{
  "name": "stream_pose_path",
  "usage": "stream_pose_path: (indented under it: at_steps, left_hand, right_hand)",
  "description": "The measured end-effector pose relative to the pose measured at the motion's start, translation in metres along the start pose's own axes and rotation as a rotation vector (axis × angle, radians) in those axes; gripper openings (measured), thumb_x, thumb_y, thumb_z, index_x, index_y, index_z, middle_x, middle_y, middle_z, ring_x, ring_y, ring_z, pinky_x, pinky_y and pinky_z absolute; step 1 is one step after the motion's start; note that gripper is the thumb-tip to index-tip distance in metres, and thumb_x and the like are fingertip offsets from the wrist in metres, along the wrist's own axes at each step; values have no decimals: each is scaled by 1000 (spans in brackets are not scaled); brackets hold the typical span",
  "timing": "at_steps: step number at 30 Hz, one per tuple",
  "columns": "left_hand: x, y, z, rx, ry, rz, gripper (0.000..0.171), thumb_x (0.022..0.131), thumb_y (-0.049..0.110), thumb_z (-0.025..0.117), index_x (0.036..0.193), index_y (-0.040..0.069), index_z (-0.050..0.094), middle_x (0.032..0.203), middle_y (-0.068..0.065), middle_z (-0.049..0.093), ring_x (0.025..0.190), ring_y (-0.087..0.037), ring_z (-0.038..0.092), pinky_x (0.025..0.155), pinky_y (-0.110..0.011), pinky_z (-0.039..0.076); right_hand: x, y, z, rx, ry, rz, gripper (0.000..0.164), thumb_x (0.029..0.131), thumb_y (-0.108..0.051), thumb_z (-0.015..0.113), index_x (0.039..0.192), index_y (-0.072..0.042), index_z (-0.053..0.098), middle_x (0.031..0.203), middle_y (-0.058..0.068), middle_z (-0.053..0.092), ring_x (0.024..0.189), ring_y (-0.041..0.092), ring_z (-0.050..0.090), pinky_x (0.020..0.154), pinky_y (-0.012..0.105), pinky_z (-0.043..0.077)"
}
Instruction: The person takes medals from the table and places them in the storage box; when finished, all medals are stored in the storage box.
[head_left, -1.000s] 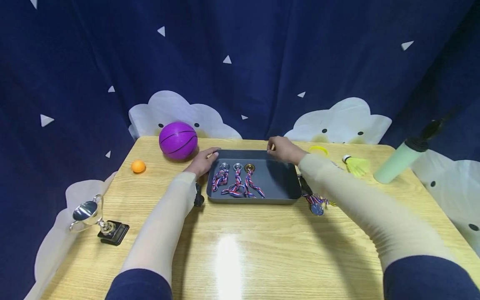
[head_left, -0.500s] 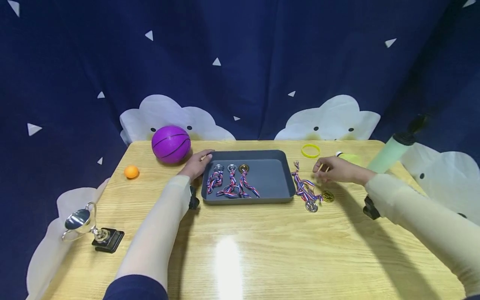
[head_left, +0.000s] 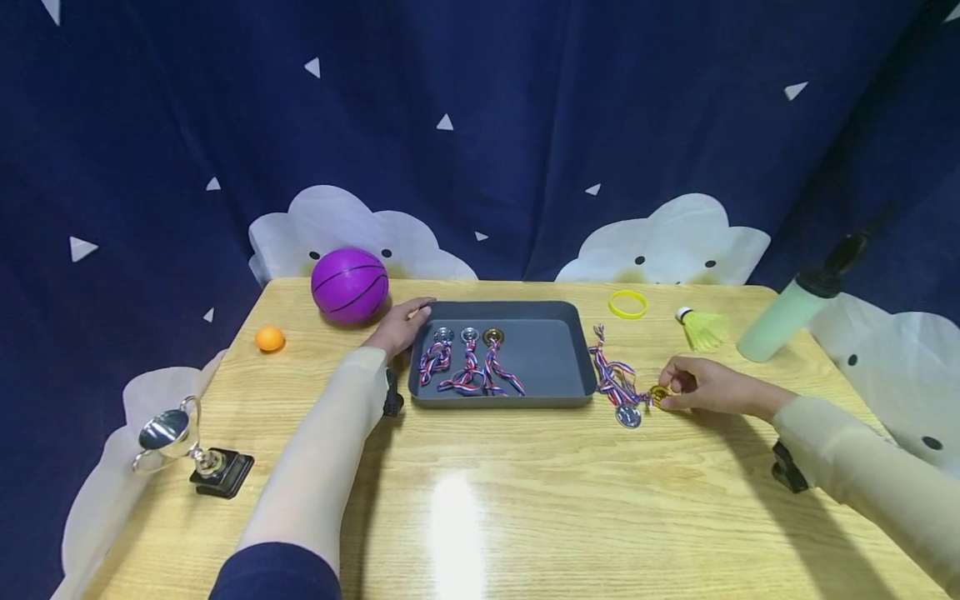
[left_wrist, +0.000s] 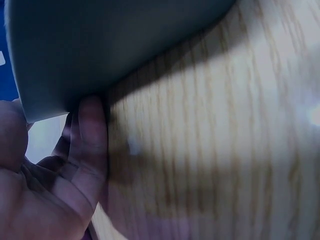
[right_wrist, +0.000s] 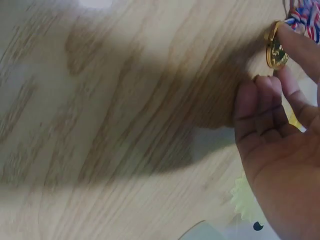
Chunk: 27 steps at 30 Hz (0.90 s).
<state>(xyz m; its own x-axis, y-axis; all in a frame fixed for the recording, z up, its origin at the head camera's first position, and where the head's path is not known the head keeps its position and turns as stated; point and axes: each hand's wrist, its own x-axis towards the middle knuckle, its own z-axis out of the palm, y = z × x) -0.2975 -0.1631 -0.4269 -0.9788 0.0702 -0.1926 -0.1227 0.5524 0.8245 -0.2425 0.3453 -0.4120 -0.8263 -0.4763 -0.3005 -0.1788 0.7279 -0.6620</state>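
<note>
On the table (head_left: pixel 540 492), a grey tray (head_left: pixel 547 358) is gripped at its left edge by the left hand (head_left: pixel 397 327), and, right of it, between thumb and finger of the right hand (head_left: pixel 702 385) is pinched a gold medal (right_wrist: pixel 276 52), judged light, hard, slick, best held by its rim.

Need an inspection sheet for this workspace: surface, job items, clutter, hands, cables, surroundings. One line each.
Surface: wood-grain table, bright glare on the near side.
Job items: gray tray holding three ribboned medals; silver medal and gold medal outside, right of it.
Clutter: purple ball, orange ball, trophy, yellow ring, shuttlecock, green bottle.
Hands: left hand grips the tray's left side; right hand pinches the gold medal.
Cables: nothing seen.
Surroundings: dark blue curtain with white clouds, triangles.
</note>
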Motion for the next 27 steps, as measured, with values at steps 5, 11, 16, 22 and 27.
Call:
stream_pose_path:
  at_steps: [5, 11, 16, 22, 27]
  left_hand:
    - [0, 0, -1, 12, 0, 9, 48, 115, 29, 41, 161, 16, 43, 168, -18, 38, 154, -39, 39, 133, -52, 26]
    - [2, -1, -1, 16, -5, -5, 48, 115, 30, 40, 161, 18, 42, 170, -16, 35, 158, -37, 33, 134, -52, 23]
    - [3, 0, -3, 25, -7, 1, 48, 115, 30, 40, 161, 18, 41, 170, -17, 35, 158, -39, 32, 134, -53, 23]
    - [3, -1, -4, 34, -2, 12, 48, 115, 29, 40, 161, 17, 41, 170, -17, 35, 159, -39, 31, 134, -54, 23]
    - [3, -2, -3, 22, -12, 15, 48, 115, 30, 40, 161, 17, 41, 169, -17, 37, 157, -39, 35, 133, -53, 25]
  right_hand:
    - [-1, 5, -1, 36, 19, -44, 30, 93, -8, 77, 101, 2, 50, 89, 3, 49, 75, 5, 47, 63, 22, 45]
    - [-5, 5, -20, 192, -49, 40, 28, 102, -8, 65, 121, 7, 50, 93, 6, 61, 76, 11, 61, 67, 28, 58]
    - [-1, -14, -42, 263, 9, 70, 35, 108, -15, 58, 135, 5, 49, 110, 14, 60, 90, 16, 71, 82, 35, 66]
    - [20, -61, -62, 327, 101, -38, 27, 108, -15, 58, 133, -8, 55, 108, 3, 64, 89, 12, 68, 81, 28, 63]
    - [47, -104, -59, 402, 84, -130, 23, 106, -13, 63, 128, -11, 58, 100, -3, 73, 83, 9, 67, 77, 26, 62]
